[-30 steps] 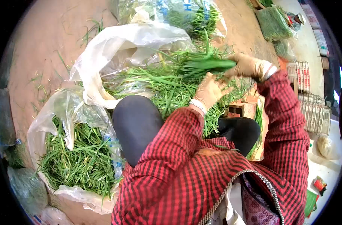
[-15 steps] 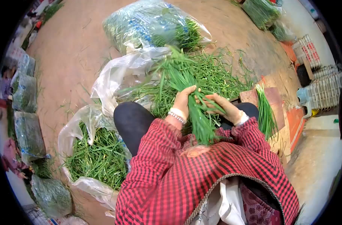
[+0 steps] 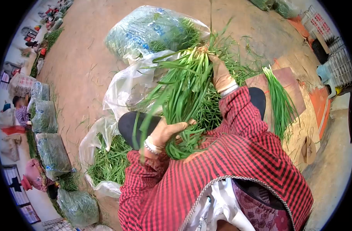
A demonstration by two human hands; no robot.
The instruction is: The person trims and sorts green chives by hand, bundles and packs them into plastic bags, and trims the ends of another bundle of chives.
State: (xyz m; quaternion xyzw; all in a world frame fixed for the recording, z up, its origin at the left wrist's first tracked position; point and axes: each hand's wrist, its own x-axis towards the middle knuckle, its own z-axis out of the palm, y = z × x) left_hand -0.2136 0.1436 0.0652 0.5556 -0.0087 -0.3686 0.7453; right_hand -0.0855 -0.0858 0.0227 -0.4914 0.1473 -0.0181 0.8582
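A large bunch of chives (image 3: pixel 183 88) stretches between my hands, its pale stem ends pointing away from me and its leaves bending toward my lap. My left hand (image 3: pixel 169 133), with a beaded bracelet at the wrist, is closed around the leafy part. At the far end, my right hand (image 3: pixel 221 75) grips the side of the bunch by the pale stems; some of its fingers are hidden behind them. Loose chives (image 3: pixel 208 113) lie in a heap under the bunch, between my knees. A neat chive bundle (image 3: pixel 278 104) rests on a board to my right.
An opened plastic bag (image 3: pixel 106 158) of chives lies at my left, and a full bag (image 3: pixel 145 32) stands ahead. Wrapped bales (image 3: pixel 52 152) line the left side, near a seated person (image 3: pixel 21 109). A blue-grey stool (image 3: pixel 325 75) and crates (image 3: pixel 340 63) stand right.
My hands have moved apart: the right one forward to the pale stem ends, the left one back toward my lap. The bunch now lies stretched between them. The view has shifted slightly.
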